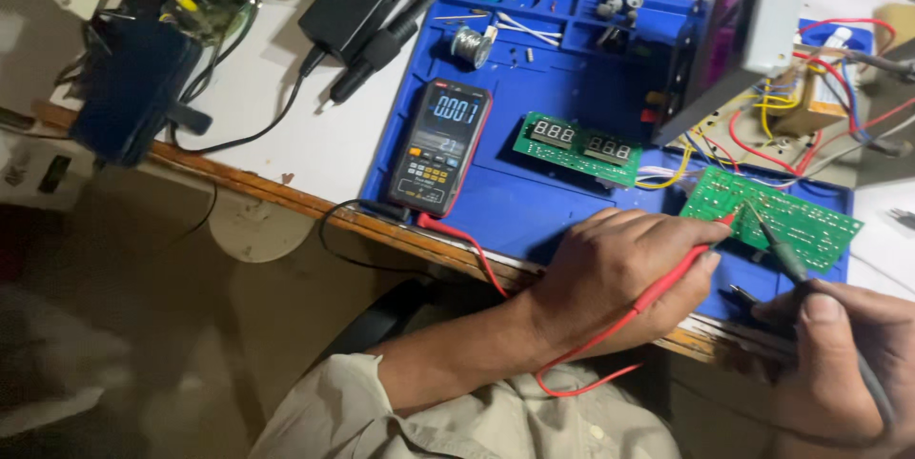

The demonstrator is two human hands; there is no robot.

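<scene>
On the cluttered counter [315, 149] lies a blue mat [534, 202]. The left hand [610, 278] grips the red probe [681, 273], the right hand [843, 354] the black probe [777, 244], both tips touching the green circuit board [772, 216]: probing is in hand. Next, the multimeter [443, 144] probably needs reading.

I see a matt blue rubbery mat [515, 202], a glossy green circuit board [774, 216], a red plastic probe [679, 273] and a worn wooden desk edge [286, 194].
</scene>
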